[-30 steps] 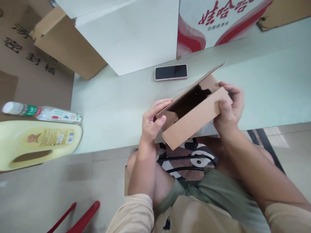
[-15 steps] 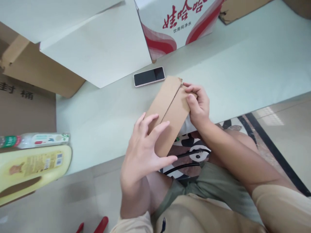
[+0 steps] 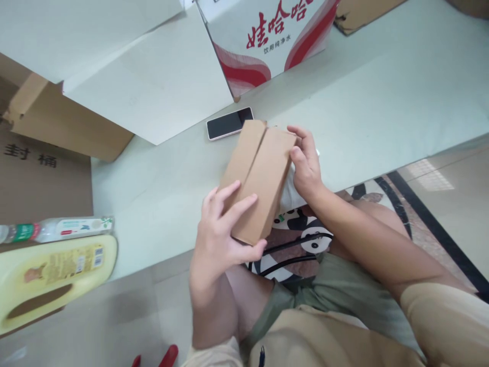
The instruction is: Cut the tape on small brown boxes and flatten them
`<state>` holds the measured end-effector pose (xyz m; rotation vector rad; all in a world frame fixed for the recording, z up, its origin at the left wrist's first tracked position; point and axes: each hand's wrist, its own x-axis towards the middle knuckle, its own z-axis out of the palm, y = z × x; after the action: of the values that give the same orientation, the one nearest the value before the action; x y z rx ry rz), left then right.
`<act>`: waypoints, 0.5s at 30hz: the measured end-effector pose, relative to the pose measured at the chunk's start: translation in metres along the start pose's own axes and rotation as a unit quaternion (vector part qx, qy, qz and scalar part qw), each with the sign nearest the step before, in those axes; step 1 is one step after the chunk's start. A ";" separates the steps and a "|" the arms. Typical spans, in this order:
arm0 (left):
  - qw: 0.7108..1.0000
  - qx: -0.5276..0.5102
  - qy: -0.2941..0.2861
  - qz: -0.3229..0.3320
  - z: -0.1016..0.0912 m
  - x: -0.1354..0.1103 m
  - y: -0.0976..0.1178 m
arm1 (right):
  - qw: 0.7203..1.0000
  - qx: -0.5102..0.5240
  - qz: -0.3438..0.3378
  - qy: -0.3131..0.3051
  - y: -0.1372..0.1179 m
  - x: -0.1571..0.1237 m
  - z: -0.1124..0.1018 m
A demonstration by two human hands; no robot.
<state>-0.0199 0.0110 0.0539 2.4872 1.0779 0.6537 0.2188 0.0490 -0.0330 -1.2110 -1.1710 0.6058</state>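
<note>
I hold a small brown cardboard box point(image 3: 260, 176) between both hands at the near edge of a pale green table point(image 3: 382, 107). Its two top flaps are folded down and meet along a middle seam. My left hand point(image 3: 219, 237) grips the near end, fingers laid over the top and thumb under the corner. My right hand point(image 3: 305, 163) clasps the far right corner, fingers curled on the flap edge. Something white shows just below the box by my right hand; I cannot make it out.
A phone point(image 3: 229, 123) lies face up just beyond the box. Behind stand a white carton point(image 3: 153, 86), a red-and-white carton point(image 3: 267, 46) and brown cartons point(image 3: 64, 122). At left lie a clear bottle point(image 3: 57, 229) and a yellow jug point(image 3: 49, 275).
The box's flaps, open a second ago, now lie shut. My left hand has moved from the flap to clasp the near end. The view has shifted so the objects sit further left.
</note>
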 end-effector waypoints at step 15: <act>0.672 -0.585 0.207 -0.405 0.028 0.004 -0.056 | 0.986 0.010 -0.013 -0.165 -0.005 -0.010 0.005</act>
<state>-0.0352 0.0467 0.0042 0.6493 1.1667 1.1115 0.2096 0.0407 -0.0323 -1.1016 -1.4518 0.8189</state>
